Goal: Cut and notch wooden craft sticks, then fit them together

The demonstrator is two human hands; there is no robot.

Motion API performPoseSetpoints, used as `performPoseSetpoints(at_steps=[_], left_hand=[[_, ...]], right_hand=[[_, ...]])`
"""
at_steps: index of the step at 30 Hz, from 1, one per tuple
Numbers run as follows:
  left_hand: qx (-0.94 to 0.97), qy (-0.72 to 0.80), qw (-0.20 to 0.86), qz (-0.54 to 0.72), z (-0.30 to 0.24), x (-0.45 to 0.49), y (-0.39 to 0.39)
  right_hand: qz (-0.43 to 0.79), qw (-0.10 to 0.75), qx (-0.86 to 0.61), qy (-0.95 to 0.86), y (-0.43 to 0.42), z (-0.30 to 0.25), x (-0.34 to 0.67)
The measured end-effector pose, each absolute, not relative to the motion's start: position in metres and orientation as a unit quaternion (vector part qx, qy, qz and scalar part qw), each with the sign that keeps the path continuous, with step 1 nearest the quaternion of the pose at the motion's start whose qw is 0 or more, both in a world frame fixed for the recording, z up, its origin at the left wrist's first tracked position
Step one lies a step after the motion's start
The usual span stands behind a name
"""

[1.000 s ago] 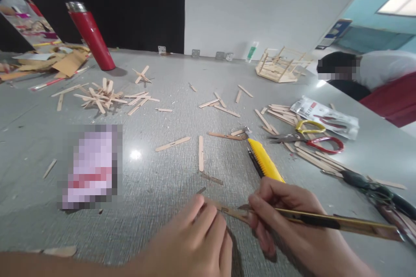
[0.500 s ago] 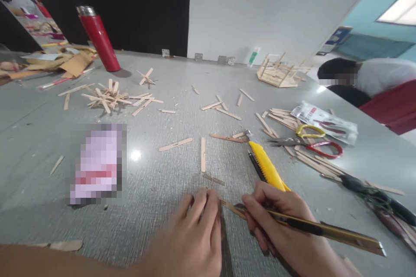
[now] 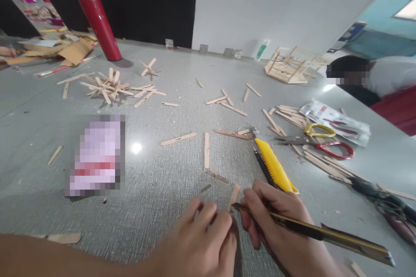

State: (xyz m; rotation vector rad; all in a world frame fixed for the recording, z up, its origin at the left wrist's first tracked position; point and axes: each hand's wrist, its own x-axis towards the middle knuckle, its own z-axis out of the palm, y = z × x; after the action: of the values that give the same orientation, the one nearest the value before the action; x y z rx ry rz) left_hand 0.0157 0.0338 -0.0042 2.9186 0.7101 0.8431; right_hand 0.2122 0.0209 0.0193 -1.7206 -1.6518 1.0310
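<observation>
My left hand (image 3: 208, 236) rests on the table with its fingers curled and closed, pinning the lower part of a wooden craft stick (image 3: 235, 194). The stick's far end shows beyond the fingertips. In my right hand (image 3: 279, 218) is a slim box cutter (image 3: 338, 237), gripped like a pen, its handle slanting out to the right. The cutter's dark tip touches the craft stick just beside my left fingers. Small wood scraps (image 3: 217, 176) and another craft stick (image 3: 206, 150) lie just beyond.
A yellow cutter (image 3: 273, 162), scissors (image 3: 325, 138) and dark-handled pliers (image 3: 373, 192) lie right. Loose sticks (image 3: 108, 88) are heaped left, near a red flask (image 3: 100, 26) and a pixelated packet (image 3: 95, 156). A stick frame (image 3: 289, 67) stands back right; a person (image 3: 390, 78) leans beyond.
The craft stick has turned from slanting sideways to pointing away from me. My left hand has shifted slightly right. The box cutter's tip now meets the stick nearer my left fingers.
</observation>
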Motion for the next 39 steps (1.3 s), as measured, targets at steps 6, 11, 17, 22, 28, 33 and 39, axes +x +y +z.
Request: performPoseSetpoints(at_steps=[6,11,17,22,28,33,39], left_hand=[[0.930,0.285,0.138,0.187,0.018,0.012,0.077],[0.940,0.237,0.223,0.101,0.015,0.006,0.096],[0.942,0.209,0.250,0.079,0.019,0.008,0.094],[0.942,0.203,0.252,0.086,0.016,0.010,0.099],[0.941,0.201,0.264,0.072,0.014,0.006,0.102],[0.938,0.209,0.269,0.061,0.016,0.007,0.101],[0.937,0.210,0.272,0.067,0.016,0.007,0.101]], right_hand=[[0.383,0.257,-0.641,-0.613,0.022,0.018,0.216],[0.378,0.235,-0.613,-0.653,0.020,0.017,0.220],[0.358,0.197,-0.599,-0.689,0.018,0.021,0.219],[0.334,0.189,-0.603,-0.700,0.018,0.018,0.218],[0.279,0.199,-0.601,-0.722,0.016,0.014,0.217],[0.317,0.202,-0.591,-0.714,0.018,0.015,0.219],[0.331,0.209,-0.581,-0.714,0.022,0.019,0.218]])
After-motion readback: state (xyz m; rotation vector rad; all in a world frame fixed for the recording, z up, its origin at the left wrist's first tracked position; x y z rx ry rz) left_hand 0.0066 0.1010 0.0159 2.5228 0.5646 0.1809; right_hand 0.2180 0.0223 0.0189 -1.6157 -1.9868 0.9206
